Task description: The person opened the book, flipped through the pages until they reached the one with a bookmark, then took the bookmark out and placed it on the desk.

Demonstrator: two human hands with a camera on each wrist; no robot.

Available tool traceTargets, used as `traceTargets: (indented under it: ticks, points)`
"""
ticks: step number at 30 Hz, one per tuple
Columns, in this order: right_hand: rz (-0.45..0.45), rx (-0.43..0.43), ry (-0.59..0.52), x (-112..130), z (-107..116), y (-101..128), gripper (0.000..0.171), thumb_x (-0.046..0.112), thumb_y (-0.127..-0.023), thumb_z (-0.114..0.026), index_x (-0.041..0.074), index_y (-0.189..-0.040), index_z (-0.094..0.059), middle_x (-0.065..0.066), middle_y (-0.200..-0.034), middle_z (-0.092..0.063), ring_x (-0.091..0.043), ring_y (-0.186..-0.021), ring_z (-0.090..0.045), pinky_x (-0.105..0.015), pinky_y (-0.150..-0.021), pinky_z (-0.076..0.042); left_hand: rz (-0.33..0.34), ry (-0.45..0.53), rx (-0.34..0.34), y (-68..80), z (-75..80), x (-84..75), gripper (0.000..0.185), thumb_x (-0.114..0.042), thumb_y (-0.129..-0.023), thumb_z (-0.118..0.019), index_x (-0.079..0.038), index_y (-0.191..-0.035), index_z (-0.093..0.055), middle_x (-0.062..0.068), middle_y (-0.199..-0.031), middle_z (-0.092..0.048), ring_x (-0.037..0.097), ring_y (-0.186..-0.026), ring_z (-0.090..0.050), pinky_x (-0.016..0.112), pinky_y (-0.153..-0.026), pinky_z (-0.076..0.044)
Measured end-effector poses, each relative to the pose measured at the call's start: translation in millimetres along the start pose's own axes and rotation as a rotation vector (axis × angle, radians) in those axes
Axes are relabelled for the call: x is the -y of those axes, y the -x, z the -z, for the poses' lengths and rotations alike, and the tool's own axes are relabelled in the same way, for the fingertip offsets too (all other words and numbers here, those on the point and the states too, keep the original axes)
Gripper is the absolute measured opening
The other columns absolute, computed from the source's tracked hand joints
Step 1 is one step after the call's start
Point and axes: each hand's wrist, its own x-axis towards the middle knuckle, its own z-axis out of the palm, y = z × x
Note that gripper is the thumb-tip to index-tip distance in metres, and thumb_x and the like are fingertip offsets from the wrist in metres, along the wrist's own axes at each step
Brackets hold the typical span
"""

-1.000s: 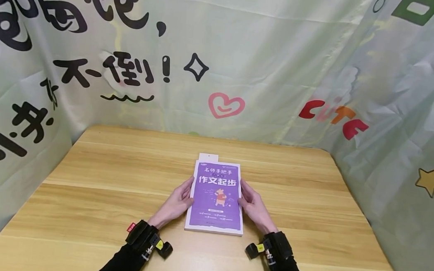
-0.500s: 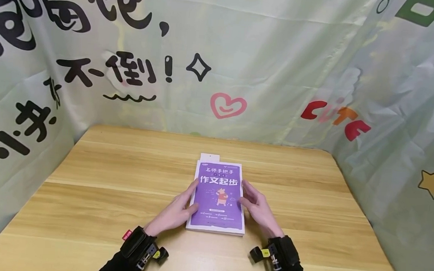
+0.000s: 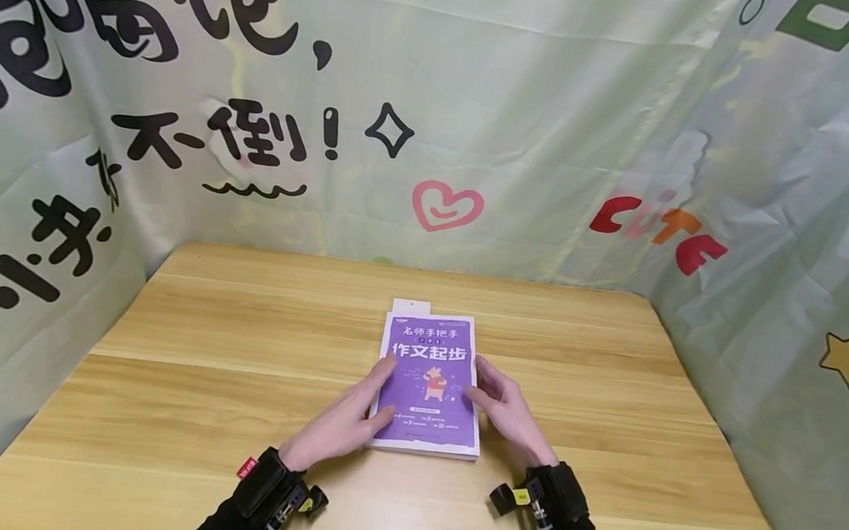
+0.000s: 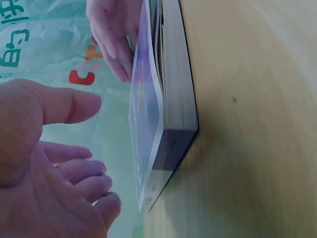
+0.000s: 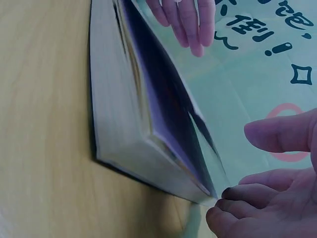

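A purple paperback book (image 3: 428, 379) lies closed in the middle of the wooden table (image 3: 208, 349). My left hand (image 3: 353, 411) lies over the left part of its cover with the fingers straight; in the left wrist view the palm (image 4: 49, 163) hovers beside the book (image 4: 176, 74). My right hand (image 3: 503, 408) is at the book's right edge. In the right wrist view its fingertips (image 5: 237, 196) touch the front cover's edge, which stands a little raised off the pages (image 5: 114, 99), and the thumb stays apart.
A white slip (image 3: 411, 305) sticks out from under the book's far edge. A printed green cloth backdrop (image 3: 478, 98) closes off the table at the back and both sides. Black wrist straps (image 3: 276, 483) with cameras sit on both forearms.
My left hand slid from the book's left edge onto the cover. My right hand shifted slightly along the right edge. The book itself stayed in place.
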Motion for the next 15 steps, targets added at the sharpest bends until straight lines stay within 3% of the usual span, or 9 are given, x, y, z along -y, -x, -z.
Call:
traceTargets:
  ticks: [7,15]
  points:
    - [0.020,-0.012,-0.078,8.3,0.0,7.0,0.066,0.010,-0.101,-0.055,0.001,-0.158,-0.023,-0.017,-0.166,-0.023,-0.030,-0.154,-0.027,-0.037,-0.123,-0.028,-0.089,-0.169,-0.052,1.8,5.7,1.7,0.065,-0.021,-0.101,-0.058,-0.002,-0.156,-0.031,0.018,-0.164,-0.027,0.034,-0.154,-0.025,0.058,-0.127,-0.016]
    - [0.114,-0.004,-0.212,21.6,-2.7,13.6,0.062,0.017,-0.105,-0.051,-0.003,-0.157,-0.024,-0.021,-0.165,-0.024,-0.033,-0.154,-0.027,-0.021,-0.114,-0.036,-0.116,-0.198,-0.062,2.9,16.8,-7.2,0.061,-0.027,-0.103,-0.055,-0.006,-0.156,-0.033,0.014,-0.164,-0.032,0.033,-0.154,-0.026,0.059,-0.128,-0.013]
